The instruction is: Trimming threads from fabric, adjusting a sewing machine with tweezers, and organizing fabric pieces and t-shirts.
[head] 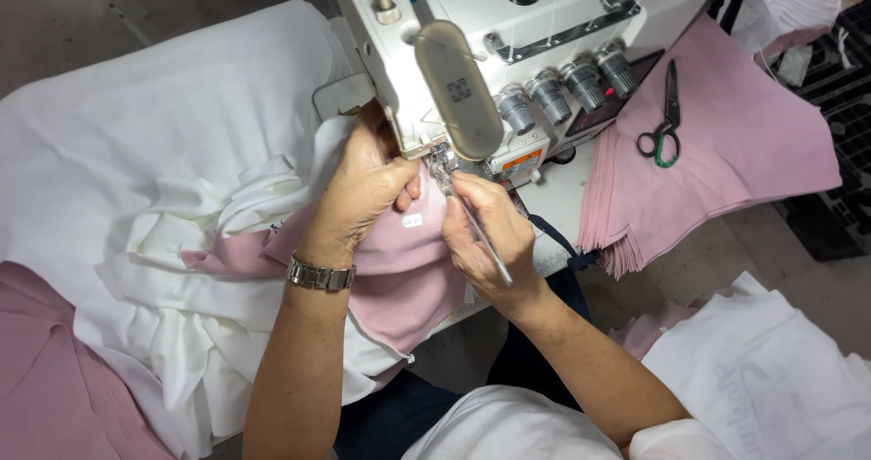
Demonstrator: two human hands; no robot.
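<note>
The pink fabric piece (399, 269) lay under the front of the white sewing machine (508, 43), near the middle of the desk (567, 197) and draping over its near edge toward the person's lap. A small white label (413, 220) sat on the pink cloth just below the presser foot (442, 162). The left hand (363, 188) was curled and pressed down on the pink fabric beside the machine's left side, fingers bent against the cloth, a metal wristwatch (319, 276) on its wrist. The right hand (485, 233) was closed around a thin pair of metal tweezers (481, 233), whose tip pointed up toward the presser foot. White fabric (163, 151) was heaped over the left part of the desk, bunched in folds against the pink piece. On the right side of the desk, a neat stack of pink fabric pieces (726, 161) fanned out toward the right edge, with black-handled scissors (665, 115) resting on top of it. An orange and white rectangular sticker (522, 161) showed on the machine's front, below a row of silver tension knobs (567, 83). More white fabric (771, 369) lay beyond the desk's near right corner.
</note>
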